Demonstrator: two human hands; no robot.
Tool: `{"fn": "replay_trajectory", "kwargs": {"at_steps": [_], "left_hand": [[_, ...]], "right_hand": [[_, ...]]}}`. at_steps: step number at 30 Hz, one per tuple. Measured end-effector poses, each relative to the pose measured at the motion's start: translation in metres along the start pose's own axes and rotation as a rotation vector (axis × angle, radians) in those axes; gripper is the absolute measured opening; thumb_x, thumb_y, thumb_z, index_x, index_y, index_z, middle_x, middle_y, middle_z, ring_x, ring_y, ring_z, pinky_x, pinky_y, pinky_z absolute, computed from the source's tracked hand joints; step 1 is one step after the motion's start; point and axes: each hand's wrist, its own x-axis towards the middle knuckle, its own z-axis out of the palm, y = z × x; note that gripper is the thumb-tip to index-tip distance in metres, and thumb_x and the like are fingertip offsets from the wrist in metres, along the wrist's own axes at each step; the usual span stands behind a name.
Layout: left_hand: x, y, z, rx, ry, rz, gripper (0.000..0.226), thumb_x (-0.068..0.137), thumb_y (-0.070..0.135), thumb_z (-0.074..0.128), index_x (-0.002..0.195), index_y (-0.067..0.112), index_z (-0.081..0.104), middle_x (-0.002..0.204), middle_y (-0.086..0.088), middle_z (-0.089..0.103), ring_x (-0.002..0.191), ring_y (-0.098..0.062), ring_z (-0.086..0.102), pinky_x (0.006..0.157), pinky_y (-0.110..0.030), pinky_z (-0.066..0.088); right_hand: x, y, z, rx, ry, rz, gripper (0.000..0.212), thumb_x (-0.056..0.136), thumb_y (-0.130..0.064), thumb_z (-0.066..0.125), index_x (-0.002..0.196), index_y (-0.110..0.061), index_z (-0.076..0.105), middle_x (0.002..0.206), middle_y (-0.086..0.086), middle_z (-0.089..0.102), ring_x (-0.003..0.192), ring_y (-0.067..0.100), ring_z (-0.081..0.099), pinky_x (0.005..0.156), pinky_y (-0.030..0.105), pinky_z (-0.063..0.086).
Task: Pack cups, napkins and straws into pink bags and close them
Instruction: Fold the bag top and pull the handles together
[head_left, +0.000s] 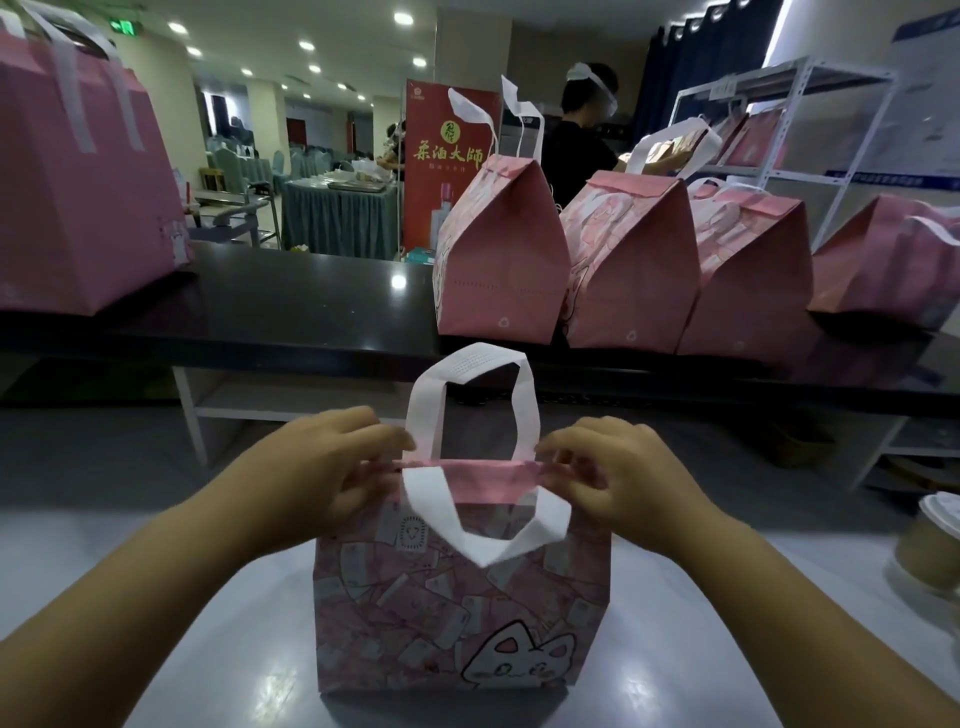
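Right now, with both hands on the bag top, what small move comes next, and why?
Probably press the fold flat to close it: the left hand and right hand pinch the pink bag at each end of its folded top, and the bags on the counter behind stand folded shut.

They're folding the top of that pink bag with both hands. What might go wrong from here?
The left hand and right hand pinch only the folded top edge of the pink bag. Nothing steadies its base, so it might tip. The white handle drooping over the front starts right at the fold and may get caught in it. The lidded cup near the right forearm could be bumped.
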Motion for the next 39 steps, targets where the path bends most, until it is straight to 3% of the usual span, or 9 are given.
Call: {"fn": "replay_trajectory", "kwargs": {"at_steps": [5,10,16,19,22,25,28,35,39], "left_hand": [[0.017,0.006,0.015,0.041,0.01,-0.098,0.025,0.083,0.042,0.059,0.106,0.034,0.062,0.099,0.01,0.056,0.084,-0.006,0.05,0.071,-0.019,0.047],[0.02,0.011,0.027,0.036,0.028,-0.146,0.038,0.074,0.063,0.054,0.103,0.038,0.059,0.093,0.014,0.052,0.082,-0.006,0.045,0.068,-0.021,0.046],[0.014,0.004,0.032,0.002,0.017,-0.132,0.033,0.079,0.046,0.062,0.107,0.029,0.064,0.106,0.009,0.06,0.086,-0.004,0.042,0.07,-0.006,0.027],[0.012,-0.001,0.029,-0.023,0.005,-0.147,0.031,0.08,0.04,0.063,0.108,0.026,0.063,0.106,0.009,0.06,0.087,-0.003,0.044,0.076,-0.008,0.032],[0.008,-0.005,0.025,-0.042,0.007,-0.212,0.025,0.081,0.034,0.062,0.102,0.021,0.063,0.096,0.009,0.055,0.082,-0.005,0.049,0.069,-0.005,0.033],[0.003,-0.004,0.019,-0.109,0.022,-0.229,0.016,0.082,0.029,0.062,0.096,0.021,0.063,0.09,0.013,0.052,0.078,-0.004,0.051,0.068,-0.009,0.042],[-0.003,-0.004,0.015,-0.207,0.003,-0.24,0.017,0.085,0.018,0.06,0.097,0.029,0.064,0.09,0.023,0.05,0.083,0.001,0.052,0.066,-0.008,0.044],[-0.016,0.0,0.014,-0.178,0.086,-0.285,0.013,0.081,0.019,0.066,0.094,0.021,0.067,0.085,0.016,0.053,0.079,-0.003,0.053,0.066,-0.009,0.042],[-0.021,0.0,0.011,-0.189,0.117,-0.329,0.013,0.08,0.015,0.067,0.092,0.019,0.068,0.081,0.013,0.056,0.077,-0.003,0.055,0.064,-0.009,0.041]], "right_hand": [[0.02,-0.015,0.01,-0.098,-0.074,0.029,0.037,0.08,-0.064,0.054,0.1,-0.034,0.064,0.087,-0.016,0.05,0.08,0.008,0.047,0.075,0.03,0.041],[0.022,-0.026,0.027,-0.106,-0.03,0.014,0.037,0.082,-0.058,0.056,0.106,-0.03,0.062,0.102,-0.009,0.055,0.09,0.013,0.049,0.078,0.031,0.039],[0.016,-0.019,0.027,0.018,-0.057,0.005,0.026,0.085,-0.038,0.063,0.109,-0.026,0.063,0.107,-0.012,0.056,0.097,0.011,0.048,0.084,0.034,0.042],[0.01,-0.012,0.022,0.005,-0.033,0.046,0.025,0.083,-0.044,0.062,0.1,-0.026,0.064,0.095,-0.011,0.058,0.088,0.013,0.052,0.075,0.032,0.043],[0.005,-0.001,0.016,-0.06,-0.035,0.16,0.024,0.083,-0.048,0.057,0.089,-0.026,0.062,0.086,-0.011,0.055,0.078,0.011,0.051,0.067,0.031,0.045],[0.001,0.009,0.01,0.128,-0.099,0.236,0.006,0.085,-0.032,0.064,0.09,-0.03,0.064,0.088,-0.016,0.056,0.082,0.003,0.053,0.074,0.026,0.05],[-0.002,0.013,0.007,0.225,-0.122,0.269,0.014,0.085,-0.019,0.066,0.094,-0.029,0.067,0.091,-0.017,0.058,0.087,0.001,0.055,0.079,0.02,0.048],[-0.012,0.01,0.014,0.149,-0.038,0.309,0.011,0.087,-0.032,0.062,0.097,-0.027,0.063,0.09,-0.011,0.061,0.084,0.007,0.055,0.073,0.026,0.048],[-0.013,0.014,0.013,0.259,-0.074,0.358,0.009,0.088,-0.021,0.063,0.095,-0.026,0.065,0.088,-0.011,0.063,0.083,0.005,0.058,0.069,0.017,0.045]]}}
